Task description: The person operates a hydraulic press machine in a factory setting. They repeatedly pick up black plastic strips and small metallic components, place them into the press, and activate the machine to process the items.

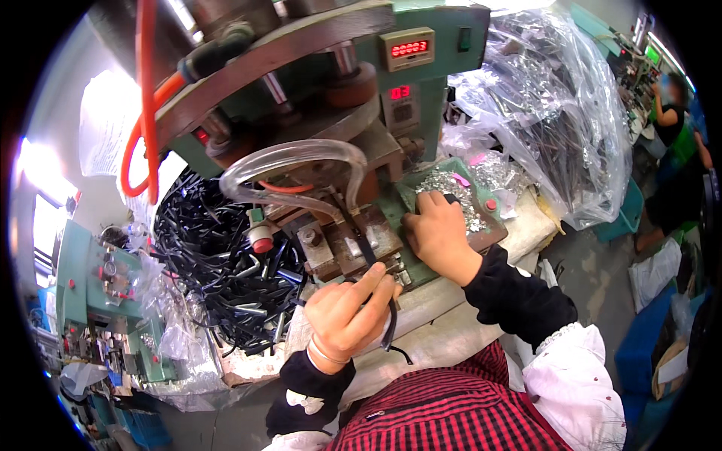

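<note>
The black strap (pixel 365 248) lies between the two hands: its far end rests on the metal die block (pixel 382 234) of the green press (pixel 451 75), and its near portion runs back to the left hand (pixel 350 312). The left hand is located at the near edge of the die block, fingers bent and closed on the strap; a loose length hangs down on the near right side of that hand.

The right hand (pixel 442 237) is positioned to the right of the strap and slightly farther away, apart from it. Its fingers are drawn together over the near left part of the green tray (pixel 411 183), which contains small silver metal pieces (pixel 474 220). Whether the fingertips grip a piece cannot be told.

A clear hose (pixel 301 150) curves above the far side of the die block. A red push button (pixel 262 245) is located to the left of the block. Farther left, a large heap of black straps (pixel 218 255) lies beside the press. A clear plastic bag (pixel 556 113) occupies the far right.
</note>
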`<state>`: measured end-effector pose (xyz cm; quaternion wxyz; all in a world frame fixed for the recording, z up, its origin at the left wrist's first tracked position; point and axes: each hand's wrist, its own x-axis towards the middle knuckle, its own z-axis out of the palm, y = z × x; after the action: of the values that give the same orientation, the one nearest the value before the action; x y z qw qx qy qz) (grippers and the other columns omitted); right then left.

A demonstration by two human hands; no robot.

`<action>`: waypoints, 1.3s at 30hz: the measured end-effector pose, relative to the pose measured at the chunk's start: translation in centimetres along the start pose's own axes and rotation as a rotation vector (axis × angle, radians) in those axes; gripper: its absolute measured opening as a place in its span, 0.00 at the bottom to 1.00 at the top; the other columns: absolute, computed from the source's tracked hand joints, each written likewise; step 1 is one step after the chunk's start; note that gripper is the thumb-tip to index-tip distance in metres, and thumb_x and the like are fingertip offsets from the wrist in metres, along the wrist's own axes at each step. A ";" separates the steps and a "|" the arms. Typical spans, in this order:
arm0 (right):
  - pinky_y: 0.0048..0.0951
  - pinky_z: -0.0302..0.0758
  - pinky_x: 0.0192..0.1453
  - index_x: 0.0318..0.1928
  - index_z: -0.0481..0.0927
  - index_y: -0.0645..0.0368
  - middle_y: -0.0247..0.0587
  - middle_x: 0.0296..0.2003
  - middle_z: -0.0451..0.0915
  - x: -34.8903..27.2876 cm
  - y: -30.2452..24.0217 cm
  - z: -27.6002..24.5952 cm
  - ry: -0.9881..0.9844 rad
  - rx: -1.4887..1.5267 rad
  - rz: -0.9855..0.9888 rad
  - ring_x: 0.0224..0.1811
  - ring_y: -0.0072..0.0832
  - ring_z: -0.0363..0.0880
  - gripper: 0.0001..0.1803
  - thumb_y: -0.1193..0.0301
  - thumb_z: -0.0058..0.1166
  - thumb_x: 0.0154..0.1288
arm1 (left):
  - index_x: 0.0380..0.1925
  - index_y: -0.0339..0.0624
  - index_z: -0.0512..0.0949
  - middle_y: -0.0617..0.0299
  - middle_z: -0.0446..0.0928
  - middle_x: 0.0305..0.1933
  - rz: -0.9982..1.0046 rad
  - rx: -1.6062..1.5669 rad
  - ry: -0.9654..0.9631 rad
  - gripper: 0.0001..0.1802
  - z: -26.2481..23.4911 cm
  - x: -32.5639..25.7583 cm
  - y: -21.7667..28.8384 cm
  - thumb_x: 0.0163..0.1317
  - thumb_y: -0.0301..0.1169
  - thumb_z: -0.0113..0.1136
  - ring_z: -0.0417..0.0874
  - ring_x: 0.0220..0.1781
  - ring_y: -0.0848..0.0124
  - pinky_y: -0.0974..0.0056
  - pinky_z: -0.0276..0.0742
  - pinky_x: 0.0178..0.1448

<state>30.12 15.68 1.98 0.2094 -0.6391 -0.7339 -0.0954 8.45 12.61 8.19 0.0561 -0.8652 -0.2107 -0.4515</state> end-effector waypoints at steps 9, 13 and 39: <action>0.36 0.70 0.44 0.32 0.89 0.50 0.34 0.44 0.78 1.4 -1.4 2.6 -0.141 -0.337 -0.112 0.54 0.33 0.73 0.09 0.66 0.56 0.62 | 0.51 0.35 0.83 0.45 0.86 0.52 -0.338 0.126 0.153 0.21 -4.5 -8.1 1.8 0.56 0.14 0.68 0.88 0.37 0.61 0.63 0.84 0.41; 0.35 0.69 0.44 0.32 0.89 0.50 0.33 0.43 0.77 1.4 -0.4 3.1 -0.109 -0.317 -0.053 0.54 0.32 0.72 0.10 0.65 0.55 0.62 | 0.52 0.34 0.82 0.48 0.84 0.52 -0.603 0.263 0.379 0.17 -9.0 -6.4 -2.4 0.66 0.12 0.56 0.86 0.41 0.63 0.63 0.81 0.45; 0.27 0.78 0.46 0.44 0.86 0.66 0.41 0.37 0.86 -5.1 0.8 -5.0 0.245 1.039 0.401 0.39 0.26 0.84 0.08 0.80 0.63 0.65 | 0.56 0.35 0.74 0.50 0.85 0.47 -1.174 -0.569 0.443 0.14 -8.1 -9.5 -4.0 0.77 0.30 0.56 0.87 0.43 0.68 0.72 0.77 0.39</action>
<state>32.33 9.19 4.14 0.5940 -0.5631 -0.5192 0.2461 -4.15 10.94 4.89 -0.3852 -0.4765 -0.5013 -0.6110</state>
